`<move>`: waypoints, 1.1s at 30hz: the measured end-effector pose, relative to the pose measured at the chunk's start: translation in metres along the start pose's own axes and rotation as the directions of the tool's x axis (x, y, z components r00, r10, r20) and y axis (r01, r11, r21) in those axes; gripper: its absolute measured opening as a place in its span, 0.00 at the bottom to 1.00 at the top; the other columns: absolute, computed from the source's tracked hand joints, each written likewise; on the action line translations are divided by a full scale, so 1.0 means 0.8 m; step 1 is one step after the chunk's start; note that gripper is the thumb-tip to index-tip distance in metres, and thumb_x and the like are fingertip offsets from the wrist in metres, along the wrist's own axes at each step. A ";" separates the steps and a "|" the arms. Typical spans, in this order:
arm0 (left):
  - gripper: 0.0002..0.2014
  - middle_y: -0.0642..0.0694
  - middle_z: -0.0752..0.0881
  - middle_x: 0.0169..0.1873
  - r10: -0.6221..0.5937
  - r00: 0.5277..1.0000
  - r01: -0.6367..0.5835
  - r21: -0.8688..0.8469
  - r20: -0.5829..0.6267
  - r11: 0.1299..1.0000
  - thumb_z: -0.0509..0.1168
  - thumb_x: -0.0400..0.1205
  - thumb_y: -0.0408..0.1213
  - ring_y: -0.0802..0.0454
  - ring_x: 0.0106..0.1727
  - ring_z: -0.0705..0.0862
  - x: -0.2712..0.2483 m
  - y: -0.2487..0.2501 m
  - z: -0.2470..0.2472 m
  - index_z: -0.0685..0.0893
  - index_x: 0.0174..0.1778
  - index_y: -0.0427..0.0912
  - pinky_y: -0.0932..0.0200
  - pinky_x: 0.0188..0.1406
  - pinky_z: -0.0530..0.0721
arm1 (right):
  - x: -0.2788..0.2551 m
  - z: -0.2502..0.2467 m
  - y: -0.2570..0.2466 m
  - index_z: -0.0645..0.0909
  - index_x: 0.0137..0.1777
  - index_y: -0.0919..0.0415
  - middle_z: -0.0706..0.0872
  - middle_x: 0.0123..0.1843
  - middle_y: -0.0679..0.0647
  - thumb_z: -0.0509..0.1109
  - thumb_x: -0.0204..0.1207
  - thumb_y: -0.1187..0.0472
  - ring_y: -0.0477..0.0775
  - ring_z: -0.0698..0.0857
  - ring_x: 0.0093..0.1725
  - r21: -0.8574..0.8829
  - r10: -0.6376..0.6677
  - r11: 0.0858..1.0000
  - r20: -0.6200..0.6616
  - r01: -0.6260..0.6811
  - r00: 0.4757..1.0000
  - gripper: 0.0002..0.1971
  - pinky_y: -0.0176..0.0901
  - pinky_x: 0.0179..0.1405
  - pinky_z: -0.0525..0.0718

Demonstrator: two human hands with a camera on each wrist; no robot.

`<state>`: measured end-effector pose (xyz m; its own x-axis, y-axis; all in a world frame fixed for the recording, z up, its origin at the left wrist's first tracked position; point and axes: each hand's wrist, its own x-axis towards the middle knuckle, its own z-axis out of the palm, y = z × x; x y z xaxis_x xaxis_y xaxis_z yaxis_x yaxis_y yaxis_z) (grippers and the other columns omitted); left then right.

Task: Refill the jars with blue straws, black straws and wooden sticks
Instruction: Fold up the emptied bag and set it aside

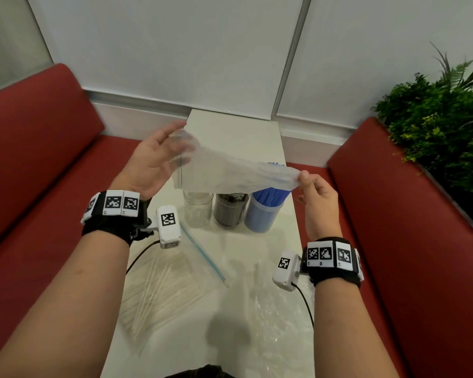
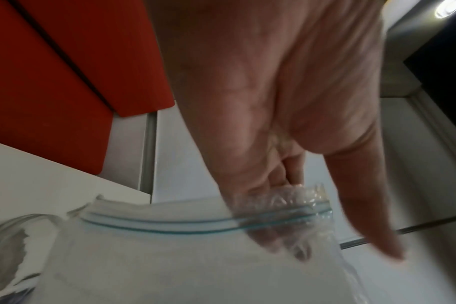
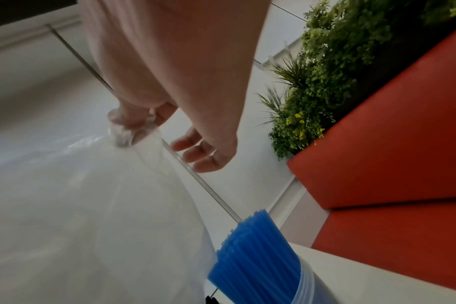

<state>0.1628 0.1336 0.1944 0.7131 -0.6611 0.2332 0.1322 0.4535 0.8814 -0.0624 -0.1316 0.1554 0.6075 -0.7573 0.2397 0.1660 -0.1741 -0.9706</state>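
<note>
Both hands hold an empty clear zip bag (image 1: 230,173) stretched in the air above three jars on the white table (image 1: 257,140). My left hand (image 1: 159,159) grips the bag's zip end (image 2: 195,224), with the fingers (image 2: 281,205) bunching the plastic. My right hand (image 1: 302,180) pinches the opposite corner (image 3: 125,131) between thumb and forefinger. Under the bag stand an empty clear jar (image 1: 198,208), a jar of black straws (image 1: 231,210) and a jar of blue straws (image 1: 265,211); the blue straws (image 3: 252,246) stick up out of it. Wooden sticks (image 1: 159,290) lie in another zip bag at the near left.
A crumpled empty plastic bag (image 1: 279,317) lies on the table at the near right. Red benches (image 1: 38,148) (image 1: 410,203) run along both sides of the narrow table. A green plant (image 1: 437,126) stands behind the right bench. A pale wall closes the far end.
</note>
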 end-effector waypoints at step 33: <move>0.27 0.46 0.92 0.38 -0.226 0.974 0.212 0.353 0.000 0.911 0.81 0.66 0.64 0.49 0.36 0.89 -0.008 -0.052 0.002 0.92 0.51 0.47 0.56 0.40 0.91 | 0.003 0.002 0.007 0.80 0.50 0.62 0.87 0.36 0.54 0.59 0.90 0.49 0.48 0.87 0.34 0.127 0.116 0.988 -0.187 -0.093 0.975 0.17 0.42 0.36 0.89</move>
<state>0.1514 0.1177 0.1567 0.6647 -0.7466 0.0276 0.0285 0.0622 0.9977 -0.0589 -0.1332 0.1505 0.4663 -0.8768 0.1179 0.2065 -0.0217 -0.9782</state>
